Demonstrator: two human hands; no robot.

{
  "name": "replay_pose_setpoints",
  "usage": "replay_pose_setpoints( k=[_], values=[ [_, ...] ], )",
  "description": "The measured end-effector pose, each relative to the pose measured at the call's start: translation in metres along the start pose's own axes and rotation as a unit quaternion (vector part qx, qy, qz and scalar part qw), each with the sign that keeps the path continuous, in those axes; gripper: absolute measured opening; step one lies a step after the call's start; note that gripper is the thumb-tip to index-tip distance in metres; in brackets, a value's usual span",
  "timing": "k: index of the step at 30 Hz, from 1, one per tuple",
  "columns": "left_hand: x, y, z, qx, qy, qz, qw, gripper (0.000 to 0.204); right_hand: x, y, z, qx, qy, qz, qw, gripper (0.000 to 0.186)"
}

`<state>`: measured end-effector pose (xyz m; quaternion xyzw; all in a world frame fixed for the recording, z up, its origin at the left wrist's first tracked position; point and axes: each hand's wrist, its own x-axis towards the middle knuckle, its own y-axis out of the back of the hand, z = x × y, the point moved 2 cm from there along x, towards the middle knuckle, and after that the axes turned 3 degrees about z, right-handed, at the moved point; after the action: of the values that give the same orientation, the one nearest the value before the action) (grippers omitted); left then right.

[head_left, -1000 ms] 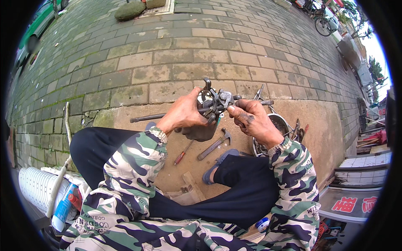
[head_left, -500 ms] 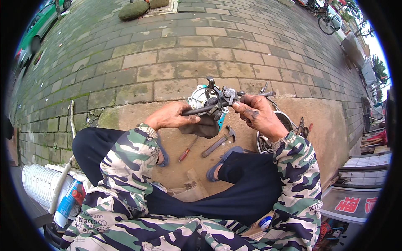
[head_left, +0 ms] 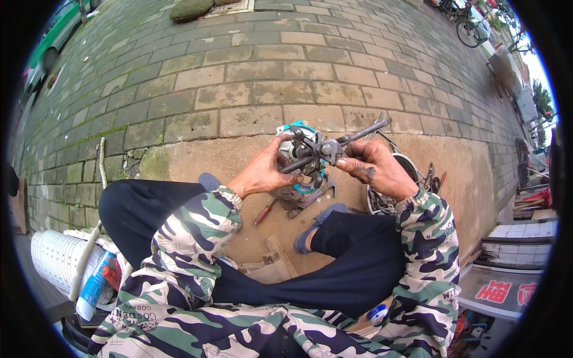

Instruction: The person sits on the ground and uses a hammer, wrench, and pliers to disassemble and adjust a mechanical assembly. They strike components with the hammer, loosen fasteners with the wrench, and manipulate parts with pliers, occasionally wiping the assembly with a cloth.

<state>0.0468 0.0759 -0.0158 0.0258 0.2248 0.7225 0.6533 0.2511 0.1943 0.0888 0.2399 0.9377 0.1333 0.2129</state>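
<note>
The left hand [head_left: 262,170] curls around a dark metal tool [head_left: 306,156], its thumb under the tool's lower arm and its fingers near the upper one, a spread grip that probably keeps the tool steady. The right hand [head_left: 379,170] pinches a grey metal head [head_left: 330,150] at the tool's near face, seemingly to keep it seated there. The tool sits between the two hands, against a round teal-and-white part [head_left: 301,125] just beyond the left hand's fingers. From beside the right hand's fingers, a dark bar [head_left: 366,131] slants up and away.

Below the left hand lie a red-handled screwdriver [head_left: 264,213] and, nearer the round part, a hammer [head_left: 320,198], perhaps left within easy reach. Just beside the right wrist stands a bowl [head_left: 407,161], partly hidden, holding metal pieces.
</note>
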Motion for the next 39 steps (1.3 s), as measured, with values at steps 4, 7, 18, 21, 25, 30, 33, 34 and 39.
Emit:
replay_pose_setpoints(
  k=[4, 7, 18, 21, 25, 30, 33, 34, 39],
  values=[
    [0.004, -0.010, -0.007, -0.029, -0.008, -0.015, 0.999, 0.094, 0.000, -0.002, 0.002, -0.010, -0.006, -0.011, 1.000, 0.034],
    [0.004, -0.015, -0.002, -0.010, -0.041, 0.012, 0.999, 0.088, 0.000, -0.002, 0.007, -0.023, -0.002, -0.010, 1.000, 0.034],
    [0.005, -0.025, -0.011, -0.024, -0.045, 0.036, 0.998, 0.088, -0.002, -0.001, 0.009, -0.042, 0.007, -0.007, 0.999, 0.034],
    [0.002, -0.028, -0.007, 0.001, -0.044, 0.068, 0.997, 0.092, -0.003, -0.002, 0.005, -0.035, -0.001, -0.004, 0.999, 0.032],
    [-0.001, -0.031, 0.003, 0.035, -0.053, 0.122, 0.990, 0.097, -0.004, -0.004, 0.000, -0.028, -0.013, 0.002, 1.000, 0.030],
    [0.002, -0.024, 0.005, 0.085, -0.081, 0.162, 0.980, 0.093, 0.001, -0.008, 0.002, 0.001, -0.001, 0.013, 1.000, 0.031],
    [0.003, -0.019, 0.013, 0.126, -0.076, 0.161, 0.976, 0.089, 0.003, -0.007, 0.010, 0.017, -0.002, 0.036, 0.999, 0.031],
    [0.004, -0.020, 0.013, 0.134, -0.080, 0.162, 0.974, 0.089, 0.003, -0.006, 0.014, 0.021, -0.003, 0.047, 0.999, 0.032],
    [0.006, -0.013, 0.019, 0.213, -0.076, 0.164, 0.960, 0.087, 0.007, -0.006, 0.018, 0.062, -0.002, 0.071, 0.996, 0.032]
  ],
)
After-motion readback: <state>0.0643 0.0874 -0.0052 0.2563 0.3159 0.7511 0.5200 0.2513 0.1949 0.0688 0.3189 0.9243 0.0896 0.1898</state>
